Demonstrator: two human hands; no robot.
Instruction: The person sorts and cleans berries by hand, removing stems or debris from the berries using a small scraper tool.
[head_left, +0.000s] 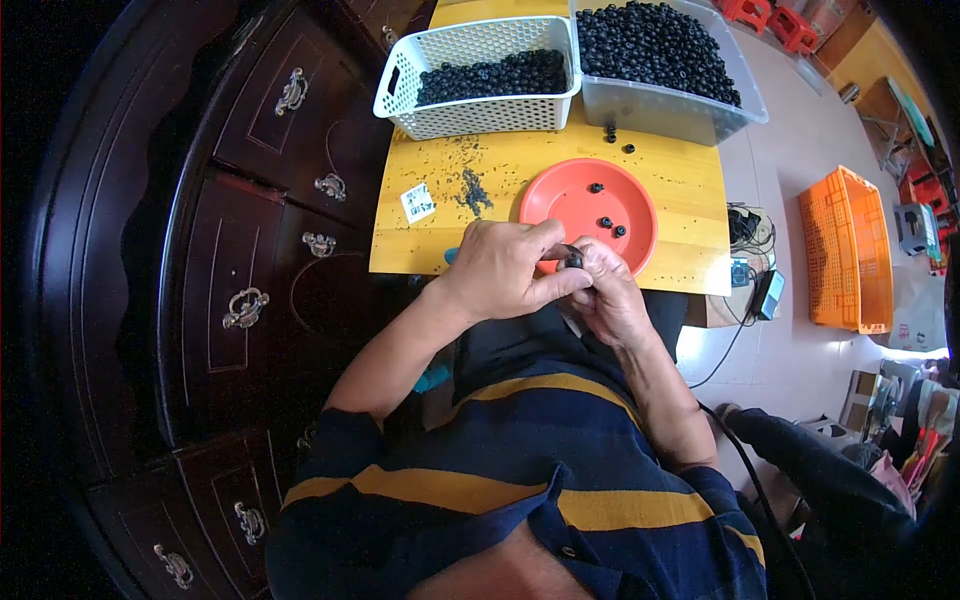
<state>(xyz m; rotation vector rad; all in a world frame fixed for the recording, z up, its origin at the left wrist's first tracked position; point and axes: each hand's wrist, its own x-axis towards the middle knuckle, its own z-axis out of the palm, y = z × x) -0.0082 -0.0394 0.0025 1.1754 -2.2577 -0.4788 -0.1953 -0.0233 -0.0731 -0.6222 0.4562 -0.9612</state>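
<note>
My left hand [505, 268] and my right hand [615, 298] meet over the near rim of a round red plastic plate [545, 190]. Between their fingertips is a small round black plastic piece [573, 260], pinched from both sides. Its far side is hidden by the fingers. Inside the plate lie several similar black pieces [606, 223], apart from my hands. Just left of my left hand, a bit of something blue [451, 255] shows at the table edge; its kind is hidden.
A white perforated basket [480, 118] and a translucent bin [650, 108], both holding black pieces, stand on the far side of the yellow table [690, 215]. Black scraps [474, 192] and a white printed label [418, 203] lie left of the plate. Dark drawers [240, 270] border the left; an orange crate [845, 250] stands right.
</note>
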